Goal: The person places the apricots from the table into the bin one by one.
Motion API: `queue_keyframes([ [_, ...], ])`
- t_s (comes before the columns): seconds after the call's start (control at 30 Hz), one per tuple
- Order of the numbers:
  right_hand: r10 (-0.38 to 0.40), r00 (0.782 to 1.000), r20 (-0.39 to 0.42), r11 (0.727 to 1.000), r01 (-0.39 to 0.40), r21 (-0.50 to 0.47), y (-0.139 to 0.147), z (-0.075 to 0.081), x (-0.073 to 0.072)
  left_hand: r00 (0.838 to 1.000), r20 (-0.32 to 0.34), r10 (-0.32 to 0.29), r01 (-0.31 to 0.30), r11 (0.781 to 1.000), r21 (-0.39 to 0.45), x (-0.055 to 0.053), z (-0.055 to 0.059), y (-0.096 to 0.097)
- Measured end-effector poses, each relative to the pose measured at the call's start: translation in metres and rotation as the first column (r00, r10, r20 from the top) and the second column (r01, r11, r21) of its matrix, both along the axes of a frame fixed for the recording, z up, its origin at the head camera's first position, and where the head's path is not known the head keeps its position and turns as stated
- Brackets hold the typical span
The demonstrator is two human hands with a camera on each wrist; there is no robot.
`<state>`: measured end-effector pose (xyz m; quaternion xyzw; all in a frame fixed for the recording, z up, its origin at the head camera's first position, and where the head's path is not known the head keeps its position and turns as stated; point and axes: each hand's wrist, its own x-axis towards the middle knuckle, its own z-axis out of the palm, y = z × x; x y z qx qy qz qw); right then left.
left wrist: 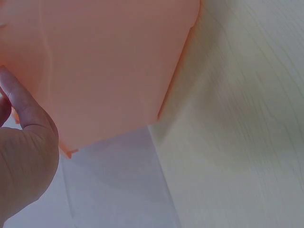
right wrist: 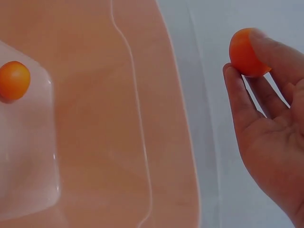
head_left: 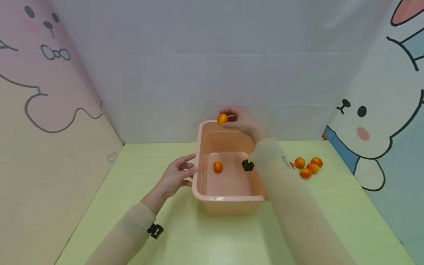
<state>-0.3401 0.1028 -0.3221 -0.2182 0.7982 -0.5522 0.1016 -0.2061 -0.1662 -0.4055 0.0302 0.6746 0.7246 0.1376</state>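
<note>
My right hand (head_left: 243,122) pinches a small orange fruit (head_left: 222,119) between thumb and fingers, above the far end of the peach-pink plastic basin (head_left: 228,198). In the right wrist view this held fruit (right wrist: 247,52) shows beyond the basin's rim. Another orange fruit (head_left: 218,166) lies on the basin floor, left of its middle. My left hand (head_left: 173,176) is at the outside of the basin's left rim, its fingers loosely extended and the tips right at the edge. The left wrist view shows that hand (left wrist: 28,142) beside the basin's outer wall (left wrist: 109,71).
Several more orange fruits (head_left: 306,173) lie grouped on the pale wooden table (head_left: 172,235), right of the basin and partly behind my right sleeve (head_left: 291,198). A white sheet (head_left: 159,81) hangs along the table's back edge. Printed cartoon panels (head_left: 367,147) border both sides.
</note>
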Motion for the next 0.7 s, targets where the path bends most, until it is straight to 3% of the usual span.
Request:
queue_keyframes([
  [0.33, -0.01, 0.997, 0.076, 1.0, 0.009, 0.023, -0.006, -0.036, -0.009, 1.0, -0.009, -0.019, 0.019, 1.0, 0.0, 0.001, 0.0, 0.006],
  [0.7, -0.02, 0.998, 0.067, 0.998, 0.016, 0.06, -0.015, -0.055, -0.015, 1.0, -0.003, -0.007, 0.007, 1.0, -0.014, 0.0, 0.001, 0.003],
])
